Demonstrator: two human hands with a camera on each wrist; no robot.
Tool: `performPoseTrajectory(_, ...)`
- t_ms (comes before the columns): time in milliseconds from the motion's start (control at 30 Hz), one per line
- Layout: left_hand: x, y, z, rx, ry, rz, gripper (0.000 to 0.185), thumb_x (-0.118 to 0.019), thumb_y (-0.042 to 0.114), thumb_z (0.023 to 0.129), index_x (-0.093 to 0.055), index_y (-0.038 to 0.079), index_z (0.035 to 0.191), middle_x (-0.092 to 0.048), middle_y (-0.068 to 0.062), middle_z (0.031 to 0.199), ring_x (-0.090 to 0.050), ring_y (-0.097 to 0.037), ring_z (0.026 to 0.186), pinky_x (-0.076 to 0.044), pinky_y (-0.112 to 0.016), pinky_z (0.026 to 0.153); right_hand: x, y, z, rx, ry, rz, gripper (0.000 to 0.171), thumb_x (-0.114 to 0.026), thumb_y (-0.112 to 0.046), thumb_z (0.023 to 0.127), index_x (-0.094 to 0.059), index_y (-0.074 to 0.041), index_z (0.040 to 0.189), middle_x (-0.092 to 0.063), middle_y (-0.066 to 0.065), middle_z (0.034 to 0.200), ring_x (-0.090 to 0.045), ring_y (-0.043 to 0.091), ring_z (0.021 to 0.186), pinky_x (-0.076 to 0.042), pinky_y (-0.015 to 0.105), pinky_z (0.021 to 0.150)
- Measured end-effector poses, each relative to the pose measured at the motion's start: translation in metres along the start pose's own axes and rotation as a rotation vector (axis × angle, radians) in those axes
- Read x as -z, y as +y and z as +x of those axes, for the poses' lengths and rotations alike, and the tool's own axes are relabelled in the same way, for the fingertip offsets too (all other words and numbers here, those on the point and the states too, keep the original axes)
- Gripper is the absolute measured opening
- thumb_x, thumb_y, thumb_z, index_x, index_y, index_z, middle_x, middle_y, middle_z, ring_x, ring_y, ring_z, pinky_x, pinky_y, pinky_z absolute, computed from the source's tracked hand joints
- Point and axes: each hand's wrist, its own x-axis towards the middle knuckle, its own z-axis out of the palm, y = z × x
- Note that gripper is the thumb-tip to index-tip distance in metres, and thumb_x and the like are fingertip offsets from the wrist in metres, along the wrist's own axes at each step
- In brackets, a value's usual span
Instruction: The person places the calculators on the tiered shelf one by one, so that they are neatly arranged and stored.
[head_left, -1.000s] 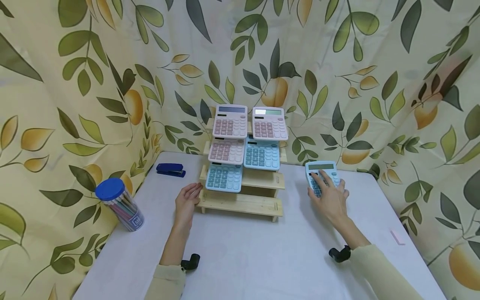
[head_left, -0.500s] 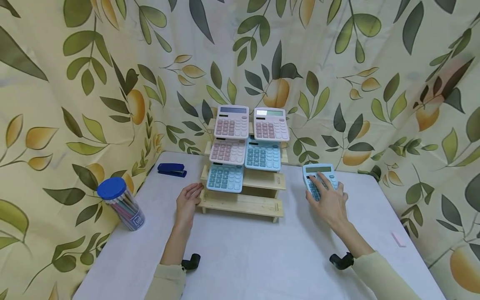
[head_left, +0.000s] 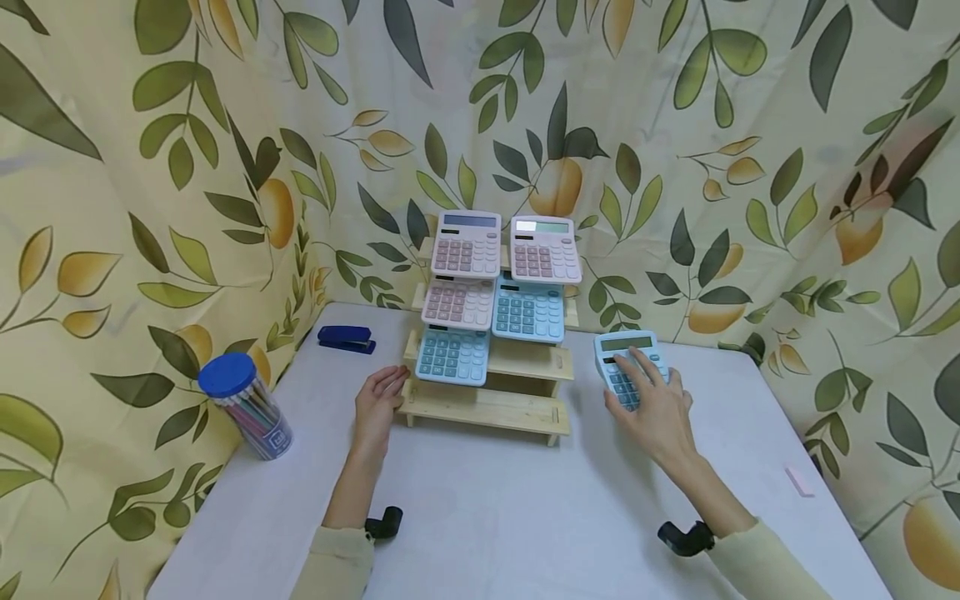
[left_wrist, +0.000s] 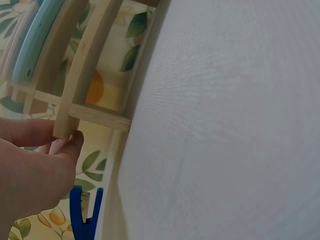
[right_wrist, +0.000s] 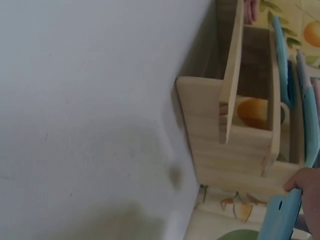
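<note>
From the head view, the right hand [head_left: 654,408] lies on a blue calculator [head_left: 627,368] with its fingers spread over the keys; the calculator is tilted up off the white table [head_left: 525,517], at about 3 o'clock from the wooden rack [head_left: 487,400] and apart from it. The right wrist view adds what the head view hides: a fingertip curls around the calculator's edge [right_wrist: 280,220], so the hand grips it, with the rack's end just beside it. The left hand [head_left: 378,404] rests at 9 o'clock of the rack, fingers straight and together, touching the lowest slat. The left wrist view shows the thumb [left_wrist: 67,142] pressed against that slat's end. Five calculators, pink and blue, stand on the rack's tiers. A blue stapler [head_left: 345,338] lies at 10 o'clock of the left hand, and a blue-lidded pen jar [head_left: 243,404] stands at 9 o'clock.
</note>
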Motion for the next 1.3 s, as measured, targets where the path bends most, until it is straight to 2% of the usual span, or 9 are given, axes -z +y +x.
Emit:
performPoseTrajectory(300, -0.002, 0.0, -0.001, 0.003, 0.003, 0.018, 0.059, -0.045, -0.023, 0.09, -0.044, -0.005, 0.146, -0.052, -0.023, 0.15, -0.05, -0.032, 0.143, -0.041, -0.037, 0.119, 0.008, -0.017, -0.007, 0.0, 0.018, 0.042, 0.06, -0.078, -0.031, 0.088, -0.061, -0.015, 0.144, -0.047, 0.017, 0.159, -0.037, 0.071, 0.13, -0.041, 0.079, 0.086)
performPoseTrajectory(533, -0.003, 0.002, 0.001, 0.007, 0.005, 0.006, 0.059, -0.045, -0.023, 0.09, -0.045, -0.004, 0.146, -0.053, -0.022, 0.149, -0.051, -0.031, 0.143, -0.043, -0.035, 0.118, 0.012, -0.031, -0.01, 0.04, 0.036, 0.079, 0.06, -0.08, -0.029, 0.086, -0.063, -0.016, 0.142, -0.048, 0.015, 0.158, -0.041, 0.068, 0.129, -0.04, 0.081, 0.088)
performPoseTrajectory(700, -0.002, 0.003, 0.001, 0.012, 0.009, 0.008, 0.059, -0.045, -0.022, 0.09, -0.045, -0.004, 0.146, -0.053, -0.022, 0.149, -0.051, -0.03, 0.142, -0.043, -0.034, 0.118, 0.01, -0.04, -0.012, 0.067, 0.037, 0.09, 0.06, -0.081, -0.029, 0.086, -0.064, -0.016, 0.142, -0.049, 0.015, 0.158, -0.043, 0.061, 0.128, -0.042, 0.077, 0.086)
performPoseTrajectory(900, -0.001, 0.002, 0.001, 0.02, 0.011, 0.018, 0.059, -0.046, -0.022, 0.091, -0.045, -0.002, 0.147, -0.053, -0.02, 0.149, -0.051, -0.028, 0.142, -0.042, -0.033, 0.118, 0.005, -0.046, -0.015, 0.086, 0.018, 0.1, 0.059, -0.081, -0.029, 0.086, -0.064, -0.017, 0.141, -0.049, 0.014, 0.158, -0.043, 0.065, 0.129, -0.04, 0.082, 0.089)
performPoseTrajectory(1300, -0.001, 0.001, 0.001, 0.019, 0.024, 0.014, 0.06, -0.045, -0.022, 0.089, -0.047, -0.002, 0.145, -0.054, -0.02, 0.148, -0.052, -0.029, 0.142, -0.043, -0.034, 0.117, -0.003, -0.059, -0.014, 0.114, -0.015, 0.136, 0.06, -0.082, -0.029, 0.086, -0.063, -0.017, 0.142, -0.047, 0.014, 0.159, -0.04, 0.066, 0.13, -0.037, 0.084, 0.092)
